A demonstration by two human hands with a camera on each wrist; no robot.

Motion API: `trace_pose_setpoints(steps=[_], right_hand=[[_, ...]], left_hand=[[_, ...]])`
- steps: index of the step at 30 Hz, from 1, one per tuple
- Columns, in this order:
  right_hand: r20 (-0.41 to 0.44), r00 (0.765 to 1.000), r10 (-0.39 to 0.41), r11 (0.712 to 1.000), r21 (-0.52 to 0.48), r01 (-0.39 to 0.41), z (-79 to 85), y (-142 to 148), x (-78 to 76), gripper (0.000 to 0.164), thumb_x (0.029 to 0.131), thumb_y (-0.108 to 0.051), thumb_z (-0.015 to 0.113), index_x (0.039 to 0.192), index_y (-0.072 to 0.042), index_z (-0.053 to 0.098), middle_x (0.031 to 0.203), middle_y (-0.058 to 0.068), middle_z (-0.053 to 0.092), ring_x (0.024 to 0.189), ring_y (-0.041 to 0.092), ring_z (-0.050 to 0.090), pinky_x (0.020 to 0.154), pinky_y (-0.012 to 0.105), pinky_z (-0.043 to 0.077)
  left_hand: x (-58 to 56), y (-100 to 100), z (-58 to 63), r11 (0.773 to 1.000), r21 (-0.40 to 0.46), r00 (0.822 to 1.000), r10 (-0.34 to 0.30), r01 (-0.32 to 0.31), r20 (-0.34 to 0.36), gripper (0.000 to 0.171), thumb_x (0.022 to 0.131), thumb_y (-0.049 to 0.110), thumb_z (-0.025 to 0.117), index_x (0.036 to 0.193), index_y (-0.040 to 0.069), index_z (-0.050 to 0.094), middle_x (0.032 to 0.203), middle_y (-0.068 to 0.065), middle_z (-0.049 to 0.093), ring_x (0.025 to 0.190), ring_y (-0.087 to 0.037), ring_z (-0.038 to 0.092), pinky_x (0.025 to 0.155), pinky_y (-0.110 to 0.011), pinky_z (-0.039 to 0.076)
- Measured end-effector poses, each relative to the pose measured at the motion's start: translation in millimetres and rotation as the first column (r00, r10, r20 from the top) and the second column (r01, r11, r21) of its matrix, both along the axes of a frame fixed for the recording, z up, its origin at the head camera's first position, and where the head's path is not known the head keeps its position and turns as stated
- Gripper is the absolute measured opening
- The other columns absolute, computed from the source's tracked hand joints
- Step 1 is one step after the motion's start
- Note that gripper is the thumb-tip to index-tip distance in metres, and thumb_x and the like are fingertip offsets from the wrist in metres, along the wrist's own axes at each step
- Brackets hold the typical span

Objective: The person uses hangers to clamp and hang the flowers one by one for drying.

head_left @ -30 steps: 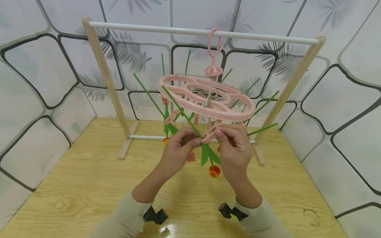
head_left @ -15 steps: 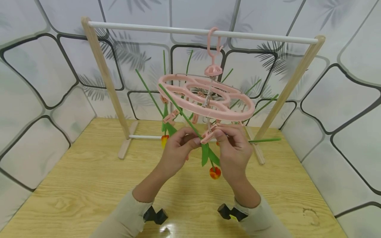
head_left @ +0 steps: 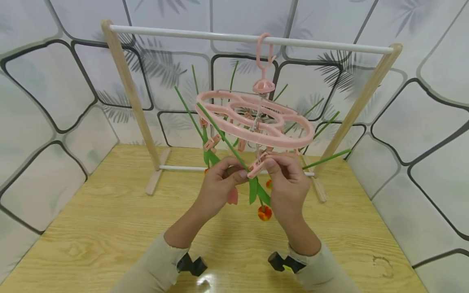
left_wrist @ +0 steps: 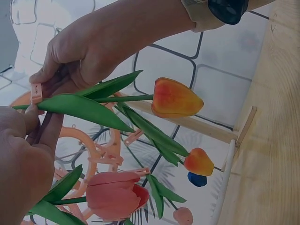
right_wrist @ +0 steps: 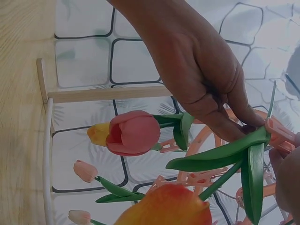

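Observation:
My left hand [head_left: 217,183] pinches the green stem of an artificial tulip, whose orange-red bloom [head_left: 264,213] hangs downward. In the head view the stem slants up to the left past the ring of a pink clip hanger [head_left: 282,141]. My right hand [head_left: 291,189] pinches a pink clothespin [head_left: 257,165] that dangles from this hanger. The clothespin's tip meets the stem just above the green leaves [left_wrist: 86,110]; whether it bites the stem is hard to tell. In the left wrist view the orange bloom [left_wrist: 177,97] shows large beside my right hand [left_wrist: 89,47].
The hanger hooks over a white rod [head_left: 183,34] on a wooden-legged rack [head_left: 132,93]. Other tulips hang from its clips, among them a pink one [left_wrist: 115,194] and an orange one [left_wrist: 198,161]. The rack stands on a wood-grain table [head_left: 121,228] before patterned walls.
Both hands keep nearly the same place and grip. The other hanging tulips sway; the stem at the far right dipped, then rose again. The clothespin shifted slightly against the stem.

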State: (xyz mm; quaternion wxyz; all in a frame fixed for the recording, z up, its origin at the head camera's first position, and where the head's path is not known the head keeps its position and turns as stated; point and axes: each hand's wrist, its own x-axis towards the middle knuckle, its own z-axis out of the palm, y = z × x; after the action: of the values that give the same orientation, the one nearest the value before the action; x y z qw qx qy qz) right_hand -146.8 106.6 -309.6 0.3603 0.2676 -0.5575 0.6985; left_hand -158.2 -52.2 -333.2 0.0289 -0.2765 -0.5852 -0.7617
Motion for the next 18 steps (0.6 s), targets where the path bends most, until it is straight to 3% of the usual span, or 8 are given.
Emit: trace_pose_setpoints(steps=[3, 7, 10, 11, 13, 18], right_hand=[[0.018, 1.0, 0.009, 1.0, 0.008, -0.01, -0.4, 0.6, -1.1, 0.02, 0.097, -0.003, 0.065, 0.098, 0.017, 0.065, 0.1, 0.006, 0.071, 0.089, 0.017, 0.072, 0.081, 0.027, 0.06], [0.029, 0.998, 0.047, 0.999, 0.014, -0.047, -1.5, 1.7, -2.3, 0.022, 0.099, -0.004, 0.063, 0.103, 0.018, 0.062, 0.102, 0.008, 0.069, 0.087, 0.018, 0.071, 0.082, 0.029, 0.06], [0.04, 0.998, 0.042, 0.999, 0.032, -0.043, -2.5, 1.8, -2.4, 0.017, 0.099, -0.004, 0.063, 0.105, 0.011, 0.065, 0.104, 0.01, 0.067, 0.088, 0.018, 0.071, 0.083, 0.028, 0.06], [0.047, 0.998, 0.03, 0.999, 0.042, -0.032, -2.9, 1.9, -2.4, 0.015, 0.099, -0.005, 0.064, 0.105, 0.008, 0.067, 0.105, 0.01, 0.067, 0.09, 0.017, 0.071, 0.083, 0.028, 0.059], [0.063, 0.998, 0.019, 0.998, 0.054, -0.023, -4.0, 2.1, -2.7, 0.013, 0.099, -0.006, 0.064, 0.106, 0.005, 0.068, 0.106, 0.009, 0.067, 0.091, 0.017, 0.071, 0.084, 0.027, 0.059], [0.084, 0.996, 0.013, 0.998, 0.063, -0.018, -6.2, 2.7, -3.2, 0.017, 0.098, -0.001, 0.063, 0.105, 0.014, 0.065, 0.11, 0.007, 0.067, 0.096, 0.015, 0.069, 0.085, 0.024, 0.057]], left_hand=[[-0.8, 0.0, -0.5, 1.0, 0.009, 1.0, -0.011, 0.011, -0.016, 0.017, 0.1, 0.003, 0.061, 0.11, -0.01, 0.058, 0.1, 0.002, 0.069, 0.099, -0.011, 0.071, 0.093, -0.037, 0.059], [-1.4, -0.2, -0.2, 1.0, -0.015, 1.0, 0.003, -0.003, -0.026, 0.019, 0.1, 0.008, 0.063, 0.111, -0.008, 0.059, 0.1, 0.003, 0.071, 0.095, -0.012, 0.072, 0.079, -0.026, 0.06], [-2.0, -1.0, 0.2, 0.999, -0.037, 0.999, 0.03, -0.031, -0.023, 0.019, 0.1, 0.009, 0.063, 0.11, -0.007, 0.061, 0.098, 0.003, 0.071, 0.091, -0.011, 0.072, 0.078, -0.024, 0.06], [-2.6, -1.1, 0.0, 0.998, -0.041, 0.999, 0.036, -0.037, -0.02, 0.018, 0.1, 0.008, 0.063, 0.111, -0.007, 0.061, 0.098, 0.003, 0.071, 0.091, -0.011, 0.071, 0.084, -0.026, 0.059], [-3.7, -1.5, -0.5, 0.997, -0.055, 0.998, 0.054, -0.055, -0.02, 0.017, 0.1, 0.007, 0.062, 0.111, -0.006, 0.062, 0.098, 0.003, 0.071, 0.085, -0.009, 0.071, 0.076, -0.023, 0.059], [-7.0, -3.0, -1.8, 0.993, -0.075, 0.995, 0.09, -0.092, -0.033, 0.015, 0.101, 0.007, 0.061, 0.11, -0.005, 0.063, 0.1, 0.003, 0.07, 0.088, -0.011, 0.07, 0.078, -0.029, 0.06]])
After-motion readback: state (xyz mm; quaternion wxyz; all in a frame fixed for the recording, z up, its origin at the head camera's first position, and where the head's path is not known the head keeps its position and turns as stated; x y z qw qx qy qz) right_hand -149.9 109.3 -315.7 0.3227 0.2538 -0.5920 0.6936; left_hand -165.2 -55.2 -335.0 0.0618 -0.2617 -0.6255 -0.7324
